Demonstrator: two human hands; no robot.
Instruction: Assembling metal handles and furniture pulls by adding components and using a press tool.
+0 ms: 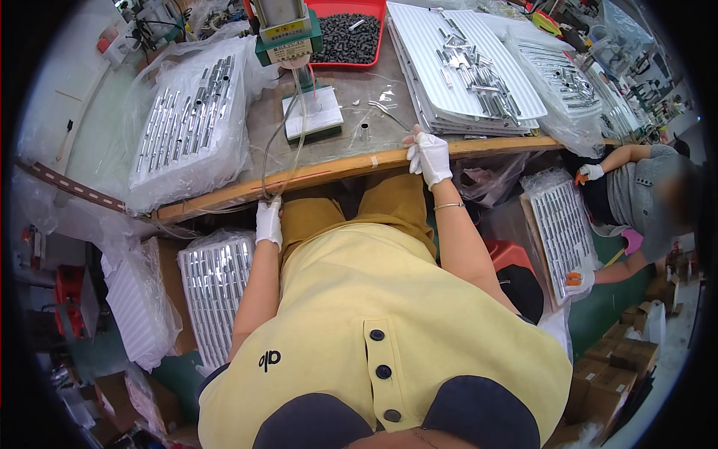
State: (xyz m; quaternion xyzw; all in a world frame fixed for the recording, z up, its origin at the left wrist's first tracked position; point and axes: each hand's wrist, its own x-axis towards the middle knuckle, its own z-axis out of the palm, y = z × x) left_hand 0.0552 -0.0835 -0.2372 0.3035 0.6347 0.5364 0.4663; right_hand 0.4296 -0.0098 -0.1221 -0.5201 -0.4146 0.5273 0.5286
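Observation:
My right hand (pixel 430 159), in a white glove with bare fingertips, rests at the table's front edge with its fingers curled. Between the fingers is the near end of slim metal tweezers (pixel 389 114), whose tips point away to the left over the tabletop. A short metal tube (pixel 364 132) stands upright left of that hand. My left hand (pixel 269 222), also gloved, is lower at the table edge beside hanging cables (pixel 267 168); its fingers are mostly hidden. Beyond stands a bench press with a green head (pixel 288 43) above a white-topped block (pixel 318 112).
A red tray (pixel 384 34) of small black parts stands behind. Metal tubes (pixel 200 97) lie on wrapped foam at left; more tubes (pixel 475 66) lie on stacked white trays (pixel 419 45) at right. Tube racks (pixel 217 288) flank my legs. A co-worker (pixel 647 187) works at far right.

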